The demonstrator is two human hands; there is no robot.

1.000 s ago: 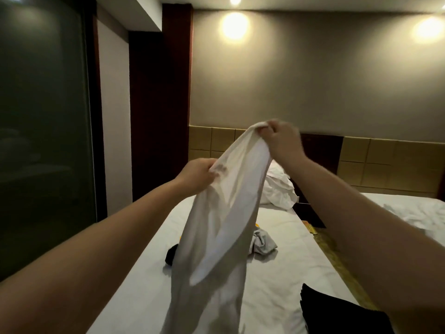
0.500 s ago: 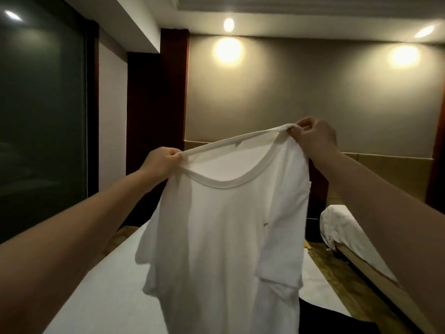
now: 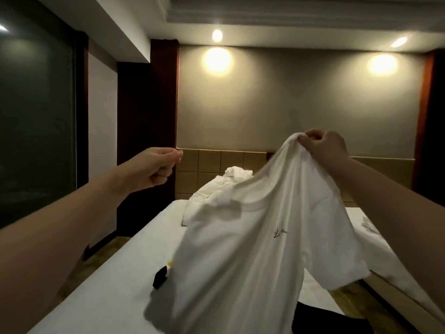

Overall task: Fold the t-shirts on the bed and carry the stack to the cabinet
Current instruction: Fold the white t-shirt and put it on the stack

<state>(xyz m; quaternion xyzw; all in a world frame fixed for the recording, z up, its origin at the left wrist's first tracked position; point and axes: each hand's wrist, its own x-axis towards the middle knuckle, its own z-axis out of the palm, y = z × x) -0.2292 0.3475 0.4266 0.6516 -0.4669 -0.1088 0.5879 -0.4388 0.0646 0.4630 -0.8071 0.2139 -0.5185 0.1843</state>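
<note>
One t-shirt (image 3: 252,249) is held up; where?
Over the bed (image 3: 115,292), near its front edge, the top pinched by the right hand (image 3: 325,150). The left hand (image 3: 154,167) is kept apart, fingers curled, nothing held.

A: Where does the camera sit?
B: On the person's head, looking along the bed (image 3: 115,297) toward the headboard (image 3: 216,162), with the left hand (image 3: 154,168) and right hand (image 3: 322,150) close in front.
A: Tilted down?
B: Barely, I think; the ceiling (image 3: 289,10) shows.
</note>
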